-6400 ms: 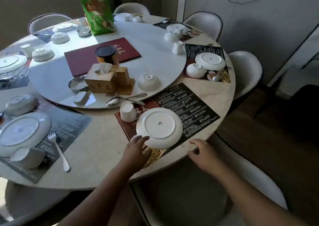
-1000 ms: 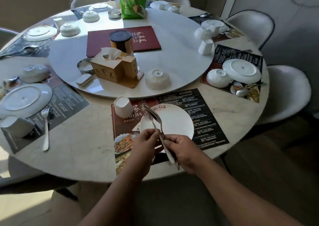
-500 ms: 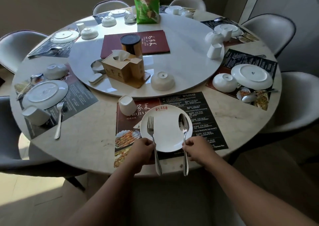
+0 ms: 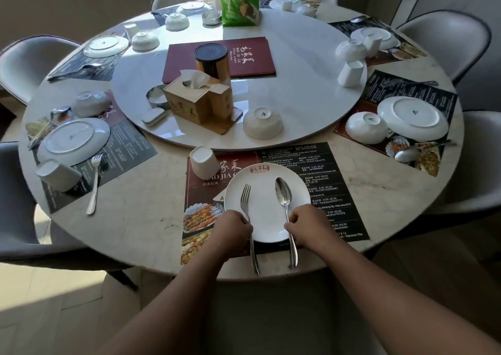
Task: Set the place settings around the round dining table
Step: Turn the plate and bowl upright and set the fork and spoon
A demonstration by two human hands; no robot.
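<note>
step: laying cutlery at the near setting | left hand (image 4: 234, 228) curled round silver metal fork (image 4: 245, 200), right hand (image 4: 307, 223) pinching silver metal spoon (image 4: 283, 192) | heads over round white ceramic plate (image 4: 264, 219) on dark printed placemat (image 4: 325, 170), near edge of pale marble surface (image 4: 135, 232) | next: probably set both down parallel, then release

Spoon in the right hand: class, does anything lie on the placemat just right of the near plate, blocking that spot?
Nothing visible does. The right hand holds the spoon over the plate; the placemat right of the plate shows only printed text.
</note>
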